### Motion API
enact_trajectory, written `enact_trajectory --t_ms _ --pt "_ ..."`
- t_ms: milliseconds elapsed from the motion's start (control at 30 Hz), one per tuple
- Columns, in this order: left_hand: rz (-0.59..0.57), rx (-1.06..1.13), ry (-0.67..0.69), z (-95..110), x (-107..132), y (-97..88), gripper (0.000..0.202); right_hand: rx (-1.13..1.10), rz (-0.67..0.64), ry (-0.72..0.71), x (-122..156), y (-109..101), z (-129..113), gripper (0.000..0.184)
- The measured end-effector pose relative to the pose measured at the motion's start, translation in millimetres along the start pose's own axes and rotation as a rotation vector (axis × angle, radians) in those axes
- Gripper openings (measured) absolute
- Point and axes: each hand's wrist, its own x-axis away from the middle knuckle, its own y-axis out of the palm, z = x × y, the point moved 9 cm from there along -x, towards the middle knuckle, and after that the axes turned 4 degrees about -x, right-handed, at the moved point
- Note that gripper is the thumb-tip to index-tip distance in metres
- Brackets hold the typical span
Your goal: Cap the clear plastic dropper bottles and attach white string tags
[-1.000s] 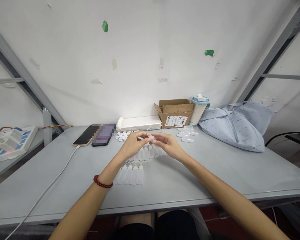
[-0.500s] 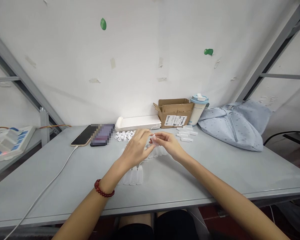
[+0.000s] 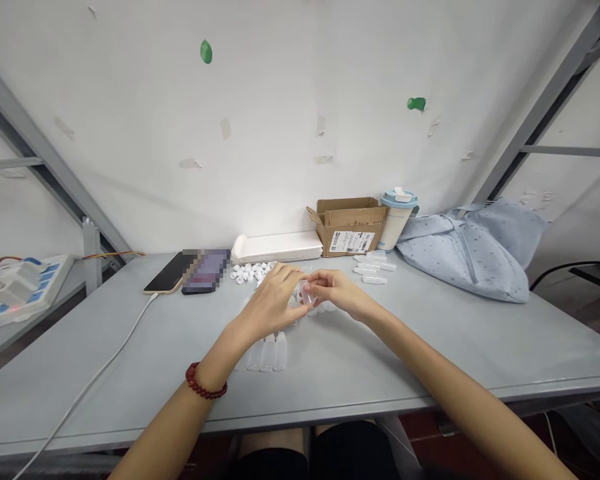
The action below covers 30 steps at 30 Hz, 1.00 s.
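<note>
My right hand [image 3: 337,292] pinches a small translucent plastic bottle [image 3: 307,293] between thumb and fingers. Curved around the bottle's other side is my left hand [image 3: 273,298], its thumb near the lower end and its fingertips near the top; its grip is partly hidden. Below my left wrist, several clear bottles [image 3: 280,351] lie side by side on the table. More bottles [image 3: 325,307] lie behind and under my hands, partly covered. A pile of small white caps [image 3: 249,272] sits just beyond my left hand.
White flat stack [image 3: 277,247], open cardboard box [image 3: 353,223] and lidded cup [image 3: 396,220] stand along the wall. Several bottles [image 3: 374,268] lie before the box. Two phones [image 3: 165,273], one cabled, are at left; a blue cloth bag [image 3: 470,257] is at right.
Both hands have lowered slightly, and the bottle between them shows more of its length. The thin white strand that stood above the fingers is now hardly visible.
</note>
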Motion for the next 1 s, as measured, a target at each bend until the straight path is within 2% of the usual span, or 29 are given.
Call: enact_trajectory --t_ms 133,333,467,700,833,1000 --pt "-0.118 0.104 -0.017 4 12 1.9 0.031 0.148 -0.185 0.069 5 7 3 0.023" --pt "-0.250 0.171 -0.028 15 47 8.1 0.038 0.289 -0.493 0.138 23 36 8 0.021" --pt "-0.324 0.180 -0.052 20 63 10.8 0.036 0.361 -0.639 0.167 33 52 13 0.015" --pt "-0.407 0.137 -0.044 23 76 17.9 0.031 0.454 -0.744 0.140 39 65 19 0.016" --pt "-0.382 0.058 -0.055 16 77 19.1 0.030 0.439 -0.740 0.160 38 64 22 0.016" --pt "-0.388 0.047 -0.037 18 76 19.4 0.028 0.470 -0.726 0.164 36 63 25 0.017"
